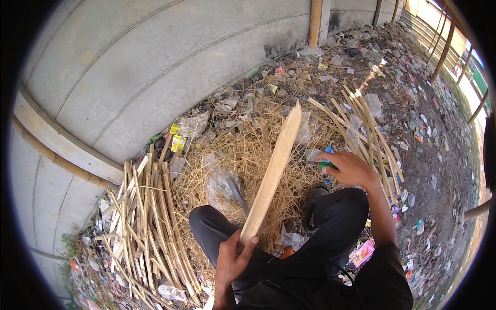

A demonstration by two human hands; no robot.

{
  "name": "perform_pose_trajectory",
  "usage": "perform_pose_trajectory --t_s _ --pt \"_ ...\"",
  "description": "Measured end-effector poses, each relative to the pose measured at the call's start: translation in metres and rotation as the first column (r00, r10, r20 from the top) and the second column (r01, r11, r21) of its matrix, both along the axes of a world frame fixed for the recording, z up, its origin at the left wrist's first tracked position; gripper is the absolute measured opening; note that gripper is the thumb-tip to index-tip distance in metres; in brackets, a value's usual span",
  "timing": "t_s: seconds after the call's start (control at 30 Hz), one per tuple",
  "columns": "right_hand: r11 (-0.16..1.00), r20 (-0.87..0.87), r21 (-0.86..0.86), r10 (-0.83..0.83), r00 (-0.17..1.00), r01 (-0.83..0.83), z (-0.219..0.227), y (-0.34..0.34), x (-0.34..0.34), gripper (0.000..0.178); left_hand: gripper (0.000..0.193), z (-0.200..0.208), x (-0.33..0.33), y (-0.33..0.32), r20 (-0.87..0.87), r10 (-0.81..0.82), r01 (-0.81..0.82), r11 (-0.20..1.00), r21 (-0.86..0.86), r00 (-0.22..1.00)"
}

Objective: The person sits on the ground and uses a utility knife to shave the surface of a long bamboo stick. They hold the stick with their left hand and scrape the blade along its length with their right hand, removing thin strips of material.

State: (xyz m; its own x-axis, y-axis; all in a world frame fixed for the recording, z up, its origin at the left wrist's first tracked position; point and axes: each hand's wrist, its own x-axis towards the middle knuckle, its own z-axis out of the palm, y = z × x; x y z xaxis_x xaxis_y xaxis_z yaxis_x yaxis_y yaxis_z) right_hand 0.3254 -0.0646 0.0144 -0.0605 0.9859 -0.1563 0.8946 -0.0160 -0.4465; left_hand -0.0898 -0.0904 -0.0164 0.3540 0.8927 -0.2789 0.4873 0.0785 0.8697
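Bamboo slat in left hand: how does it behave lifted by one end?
The bamboo slat is probably stiff: it runs straight from the left hand at its lower end. Likely light, being held one-handed. Its narrow, pointed tip may splinter if pushed.

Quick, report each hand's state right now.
Left hand: closed, holding the wide pale slat.
Right hand: closed around a green handle.

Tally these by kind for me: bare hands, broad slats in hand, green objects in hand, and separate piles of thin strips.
Bare hands: 2 (left hand, right hand)
Broad slat, in the left hand: 1
Green object, in the right hand: 1
Strip piles: 2 (left pile, right pile)
Total: 6
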Motion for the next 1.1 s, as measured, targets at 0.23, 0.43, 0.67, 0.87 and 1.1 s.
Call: perform_pose_trajectory --t_s 0.23,0.43,0.67,0.87,1.1 --pt "0.995 -0.005 0.006 -0.095 0.995 0.096 0.0 -0.003 -0.006 0.04 0.031 0.002 0.0 0.0 -0.006 -0.01 0.01 1.0 0.004 1.0" --pt "0.998 -0.047 0.067 -0.002 0.999 0.005 -0.008 -0.001 0.003 0.047 0.031 0.001 0.0 -0.001 0.011 -0.004 0.004 1.0 -0.006 1.0" --pt "0.988 -0.099 -0.015 -0.153 0.983 0.152 0.014 -0.001 -0.011 0.044 0.031 -0.002 -0.003 -0.001 0.003 -0.006 0.006 1.0 -0.016 1.0" --pt "0.902 -0.333 0.334 -0.157 0.93 0.272 0.001 -0.004 -0.026 0.037 0.031 -0.001 0.0 0.0 0.004 -0.008 0.008 1.0 0.025 1.0" --pt "0.785 -0.317 0.609 0.111 0.942 0.112 0.001 -0.028 -0.098 0.027 0.027 0.01 0.016 0.005 0.013 -0.018 0.016 0.986 0.165 1.0"
